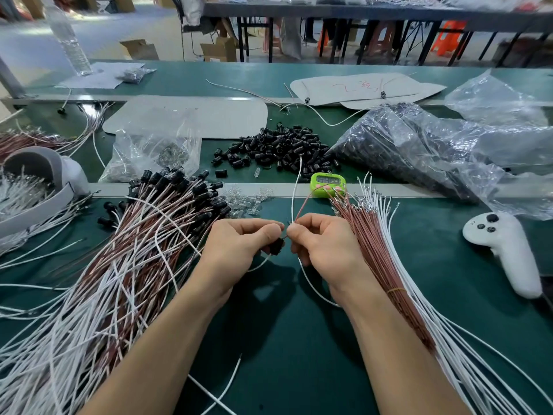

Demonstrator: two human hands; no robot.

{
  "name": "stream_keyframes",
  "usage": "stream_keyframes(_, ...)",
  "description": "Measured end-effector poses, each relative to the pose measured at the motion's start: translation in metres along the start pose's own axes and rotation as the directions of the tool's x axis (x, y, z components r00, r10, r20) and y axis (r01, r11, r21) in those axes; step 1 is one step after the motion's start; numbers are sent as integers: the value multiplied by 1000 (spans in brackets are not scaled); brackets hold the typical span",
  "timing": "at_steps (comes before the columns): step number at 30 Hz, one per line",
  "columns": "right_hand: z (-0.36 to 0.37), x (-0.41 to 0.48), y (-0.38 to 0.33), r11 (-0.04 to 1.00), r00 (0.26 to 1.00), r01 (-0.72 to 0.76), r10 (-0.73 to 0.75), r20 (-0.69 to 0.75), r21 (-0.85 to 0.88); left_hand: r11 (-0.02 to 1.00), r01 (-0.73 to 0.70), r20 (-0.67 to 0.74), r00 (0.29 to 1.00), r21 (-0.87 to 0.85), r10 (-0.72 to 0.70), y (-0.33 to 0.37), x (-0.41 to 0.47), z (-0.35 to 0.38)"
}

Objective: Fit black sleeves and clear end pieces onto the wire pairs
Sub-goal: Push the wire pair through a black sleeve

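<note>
My left hand (pixel 239 244) grips a black sleeve (pixel 276 246) between thumb and curled fingers at the middle of the green table. My right hand (pixel 321 242) pinches a wire pair (pixel 296 199), one white and one red-brown wire, whose ends meet the sleeve; the wires arch up and away from my fingers. A heap of loose black sleeves (pixel 278 148) lies beyond my hands. Small clear end pieces (pixel 245 200) are scattered just behind my left hand. Finished wire pairs with black sleeves (pixel 143 235) pile up on the left. A bundle of bare wires (pixel 386 253) lies to the right.
A green timer (pixel 327 184) stands behind my right hand. A white controller (pixel 502 250) lies at the right. Plastic bags of parts (pixel 419 148) fill the back right, a smaller bag (pixel 152 151) the back left. A white headset (pixel 42 187) sits at the left edge.
</note>
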State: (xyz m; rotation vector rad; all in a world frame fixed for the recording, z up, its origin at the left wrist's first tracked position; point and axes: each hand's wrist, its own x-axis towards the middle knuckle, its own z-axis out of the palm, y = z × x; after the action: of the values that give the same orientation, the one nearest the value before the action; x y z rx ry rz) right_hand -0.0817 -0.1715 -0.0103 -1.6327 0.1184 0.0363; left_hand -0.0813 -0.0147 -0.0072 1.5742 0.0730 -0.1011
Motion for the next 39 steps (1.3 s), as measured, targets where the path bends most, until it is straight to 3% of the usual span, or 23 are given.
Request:
stream_keyframes(6,-5,6,3,995,994,-7,17,-105,95,980,-31,104,994,197,11,0,-1,-6)
stream_keyframes(12,-4,6,4,996,994,62,-56,-93,63,949,-71,31,997,309,65,-4,-1,-3)
stream_keyframes(17,-5,6,4,994,992,101,-97,-86,41,962,-96,-23,994,256,106,-4,-1,-3)
stream_keyframes(20,-6,6,4,992,993,99,-93,-76,83,963,-103,13,995,249,103,-3,-2,-2)
stream_keyframes(28,-9,3,-1,975,989,149,-148,-22,164,872,-150,-95,971,467,218,-2,-4,-1)
stream_keyframes(39,-3,-7,-10,912,925,378,-379,-25,161,948,-152,-207,954,281,215,-7,3,-4)
